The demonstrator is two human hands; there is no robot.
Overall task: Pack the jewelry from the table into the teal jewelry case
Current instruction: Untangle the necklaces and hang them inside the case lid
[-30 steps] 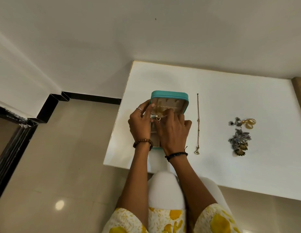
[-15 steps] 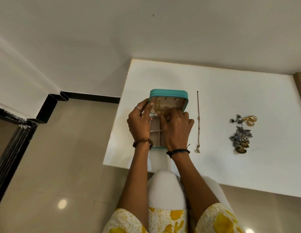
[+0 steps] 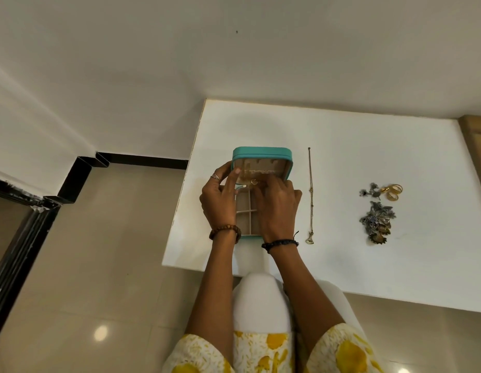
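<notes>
The teal jewelry case (image 3: 262, 152) stands open near the left edge of the white table (image 3: 355, 265), its lid upright and its beige compartments facing me. A thin gold necklace with a heart pendant (image 3: 254, 181) hangs across the inside of the lid. My left hand (image 3: 219, 203) holds the lid's left edge between thumb and fingers. My right hand (image 3: 277, 208) pinches the necklace chain low on the lid's inside. A long gold chain (image 3: 310, 195) lies straight on the table to the right of the case. Further right lie gold rings (image 3: 394, 192) and silver ornaments (image 3: 378, 219).
A small silver piece (image 3: 370, 192) lies beside the gold rings. The table's left edge runs close to the case, with tiled floor (image 3: 99, 265) below it. My knees in white fabric (image 3: 261, 297) sit under the near table edge. A wooden edge (image 3: 476, 146) borders the table's far right.
Both hands moved up from over the compartments to the inside of the lid, carrying the heart pendant necklace with them. More of the case's compartments now show.
</notes>
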